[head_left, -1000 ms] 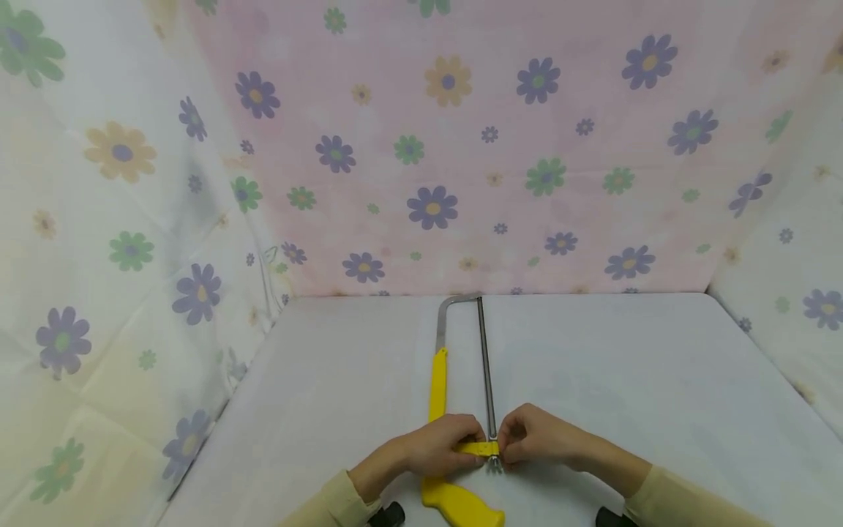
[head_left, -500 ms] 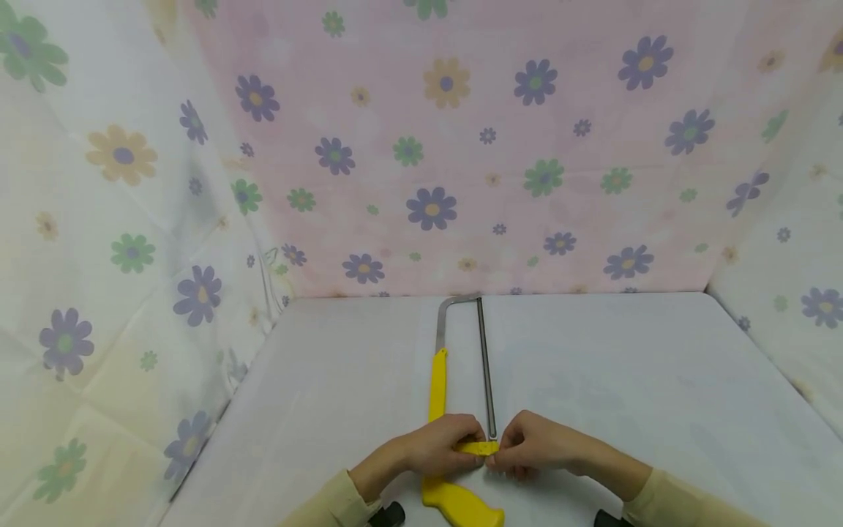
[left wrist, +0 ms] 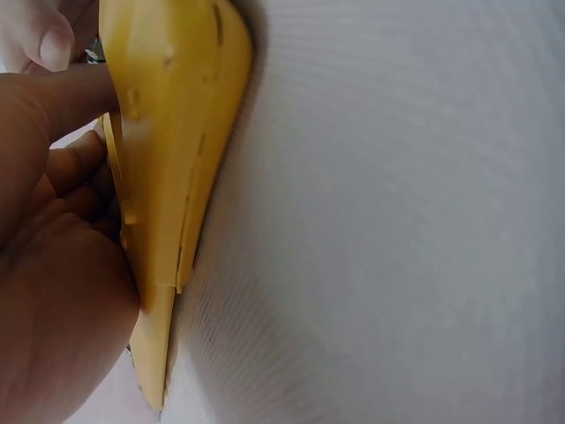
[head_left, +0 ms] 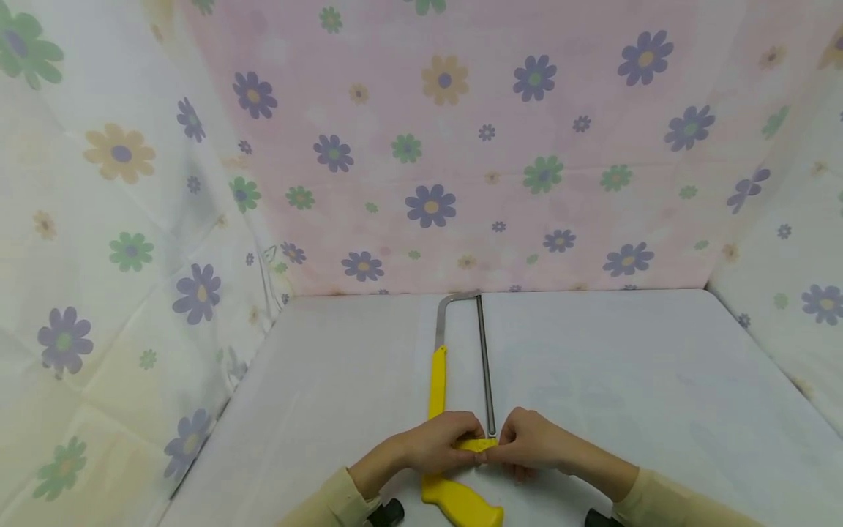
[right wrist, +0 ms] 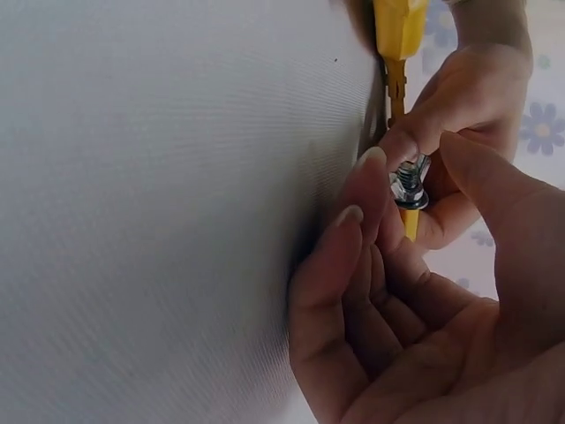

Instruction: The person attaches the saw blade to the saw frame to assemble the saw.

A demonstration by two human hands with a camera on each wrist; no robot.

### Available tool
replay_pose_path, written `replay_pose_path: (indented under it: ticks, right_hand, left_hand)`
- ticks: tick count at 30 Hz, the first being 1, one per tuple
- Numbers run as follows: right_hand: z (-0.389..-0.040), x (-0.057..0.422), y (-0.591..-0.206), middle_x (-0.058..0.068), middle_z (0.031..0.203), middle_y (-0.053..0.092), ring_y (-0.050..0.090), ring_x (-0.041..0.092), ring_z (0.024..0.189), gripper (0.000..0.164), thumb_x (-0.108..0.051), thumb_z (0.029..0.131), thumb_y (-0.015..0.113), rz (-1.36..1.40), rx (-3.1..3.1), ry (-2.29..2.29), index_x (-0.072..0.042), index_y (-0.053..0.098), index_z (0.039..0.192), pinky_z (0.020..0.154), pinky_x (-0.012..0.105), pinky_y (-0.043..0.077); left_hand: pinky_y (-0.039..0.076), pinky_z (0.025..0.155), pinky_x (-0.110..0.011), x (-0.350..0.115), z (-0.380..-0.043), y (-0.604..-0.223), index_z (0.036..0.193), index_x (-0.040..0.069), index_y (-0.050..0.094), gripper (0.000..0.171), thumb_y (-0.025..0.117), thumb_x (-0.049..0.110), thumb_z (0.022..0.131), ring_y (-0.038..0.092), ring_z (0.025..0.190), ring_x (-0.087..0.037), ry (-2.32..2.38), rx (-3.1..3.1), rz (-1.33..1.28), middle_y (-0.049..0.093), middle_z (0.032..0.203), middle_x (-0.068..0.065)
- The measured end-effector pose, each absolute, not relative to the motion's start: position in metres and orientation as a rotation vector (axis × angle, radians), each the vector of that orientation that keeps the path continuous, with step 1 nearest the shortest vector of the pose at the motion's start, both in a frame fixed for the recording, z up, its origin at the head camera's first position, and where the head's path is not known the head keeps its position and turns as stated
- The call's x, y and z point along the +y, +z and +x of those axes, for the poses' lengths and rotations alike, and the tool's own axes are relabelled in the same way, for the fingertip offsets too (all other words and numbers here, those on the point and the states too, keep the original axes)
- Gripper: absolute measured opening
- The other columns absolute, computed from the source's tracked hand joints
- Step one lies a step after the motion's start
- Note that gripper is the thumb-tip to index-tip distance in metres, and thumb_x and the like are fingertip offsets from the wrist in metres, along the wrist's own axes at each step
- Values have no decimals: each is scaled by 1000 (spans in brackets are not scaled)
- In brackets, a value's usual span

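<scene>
A hacksaw with a yellow handle (head_left: 464, 503) lies on the white table, its steel blade (head_left: 486, 366) on the right side and its far end near the back edge. My left hand (head_left: 441, 443) grips the saw's yellow cross arm, thumb toward me. In the left wrist view, the yellow handle (left wrist: 181, 150) passes beside that palm. The fingers of my right hand (head_left: 536, 443) are curled in at the near end of the blade. There, the right wrist view shows a shiny wing nut (right wrist: 408, 185) on a threaded bolt, between thumb and fingers; the head view hides it.
The white tabletop (head_left: 632, 366) stretches out on both sides of the saw. Flowered cloth (head_left: 461, 161) hangs behind the table and along the left and right sides. Black wrist devices show at both sleeves near the bottom edge.
My right hand's fingertips have shifted slightly left and toward me, covering the wing nut that showed earlier. The left hand and the hacksaw keep their places.
</scene>
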State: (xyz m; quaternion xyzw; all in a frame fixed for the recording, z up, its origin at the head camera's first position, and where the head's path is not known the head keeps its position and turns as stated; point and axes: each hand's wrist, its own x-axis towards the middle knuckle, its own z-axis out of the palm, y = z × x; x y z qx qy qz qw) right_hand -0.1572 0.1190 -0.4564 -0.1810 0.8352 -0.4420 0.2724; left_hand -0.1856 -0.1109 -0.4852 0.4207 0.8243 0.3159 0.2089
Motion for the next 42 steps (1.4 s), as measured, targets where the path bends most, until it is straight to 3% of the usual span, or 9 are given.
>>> replay_pose_path:
  ticks: [5, 12, 16, 22, 29, 36, 42]
  right_hand:
    - [-157, 116, -460, -8, 44, 46, 40, 8, 39, 46, -39, 86, 80, -509, 2337, -1111, -7, 64, 57, 42, 22, 30]
    - [-158, 114, -461, -8, 44, 45, 40, 6, 37, 42, -28, 87, 78, -525, 2311, -1111, -14, 57, 53, 40, 20, 29]
    - [-158, 118, -460, -6, 46, 47, 42, 7, 40, 43, -27, 89, 77, -564, 2252, -1135, -10, 59, 55, 42, 21, 31]
    - [-162, 130, -454, 0, 57, 54, 43, 10, 48, 31, -18, 95, 71, -627, 2078, -1182, 2, 69, 71, 46, 23, 36]
    - [-164, 138, -450, 4, 67, 63, 50, 11, 57, 20, -11, 97, 67, -664, 1988, -1204, 1, 74, 82, 52, 22, 41]
    - [-163, 137, -450, 9, 70, 69, 60, 13, 59, 18, -8, 96, 69, -645, 1981, -1222, 1, 76, 81, 56, 22, 52]
    - [-162, 132, -449, 2, 60, 61, 54, 11, 52, 23, -7, 94, 69, -683, 2061, -1156, 2, 72, 73, 51, 23, 47]
  left_hand:
    - [44, 76, -18, -111, -187, -488, 114, 15, 63, 13, 65, 22, 103, 50, 86, 0, 867, 2282, 1196, 58, 100, 12]
    - [45, 77, -19, -114, -197, -513, 114, 19, 63, 16, 64, 31, 103, 51, 87, 0, 900, 2277, 1180, 60, 102, 13]
    - [45, 76, -19, -112, -192, -501, 114, 16, 63, 14, 65, 24, 102, 50, 86, 0, 868, 2300, 1177, 60, 101, 12]
    - [44, 78, -16, -109, -180, -475, 110, 13, 64, 12, 68, 19, 100, 48, 84, 1, 875, 2306, 1101, 58, 97, 12]
    - [45, 82, -17, -108, -180, -474, 111, 14, 64, 13, 67, 21, 100, 49, 86, 1, 867, 2316, 1087, 57, 97, 14]
    - [45, 81, -17, -108, -180, -472, 112, 14, 64, 13, 67, 21, 101, 49, 86, 1, 842, 2318, 1074, 57, 97, 14]
    - [43, 80, -16, -108, -179, -470, 112, 14, 64, 14, 67, 22, 101, 48, 86, 1, 846, 2312, 1067, 57, 97, 13]
